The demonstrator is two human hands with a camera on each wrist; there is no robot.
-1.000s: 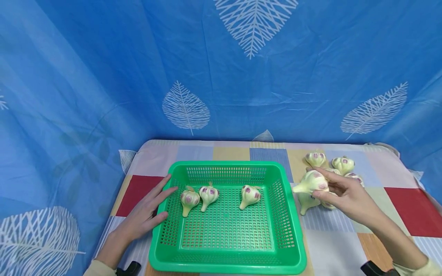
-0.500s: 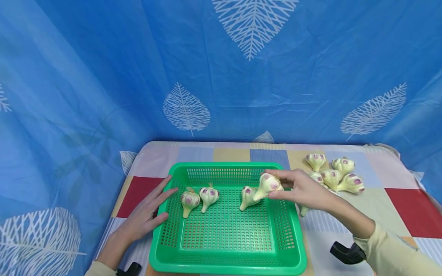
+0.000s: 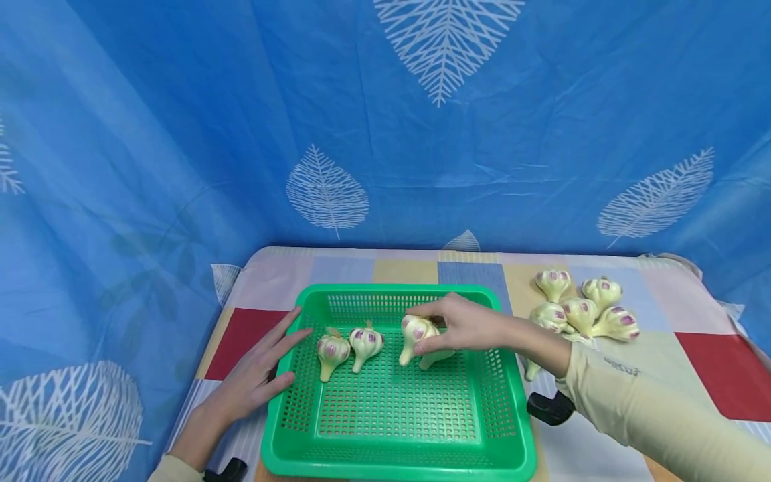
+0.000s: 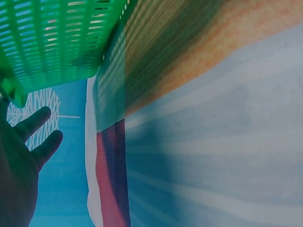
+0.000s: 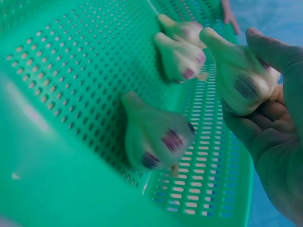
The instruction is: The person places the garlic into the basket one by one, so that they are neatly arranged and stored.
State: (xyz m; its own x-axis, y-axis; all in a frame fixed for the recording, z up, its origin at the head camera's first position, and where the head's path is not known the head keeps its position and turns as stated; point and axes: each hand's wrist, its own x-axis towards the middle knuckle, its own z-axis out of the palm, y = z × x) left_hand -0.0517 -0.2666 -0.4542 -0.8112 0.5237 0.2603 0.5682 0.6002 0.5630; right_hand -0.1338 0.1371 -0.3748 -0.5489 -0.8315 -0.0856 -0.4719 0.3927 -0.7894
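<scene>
Far left: left hand (image 3: 255, 375) at left rim of green basket (image 3: 397, 408). Fingers straight, spread, nothing held; tips out over the rim in head view. Cannot tell if touching. Left wrist view: slotted outer wall of basket from low down, hidden from head view.

In basket, left to right: first garlic bulb (image 3: 333, 350), then second bulb (image 3: 365, 341) just beside, both lying with necks toward the near side. Next, held bulb (image 3: 417, 331), over basket floor, height unclear. Pinched by right hand (image 3: 466, 325), fingers apart by just the bulb's width, thumb on near side. Last, fourth bulb (image 3: 438, 358), partly behind right hand in head view; whole in right wrist view, and apart from held bulb. Also plain only there: fingers curled around behind held bulb.

Right of basket: garlic pile (image 3: 580, 316) on patchwork-covered counter (image 3: 668, 311), partly behind right sleeve. Cannot tell exact count.
</scene>
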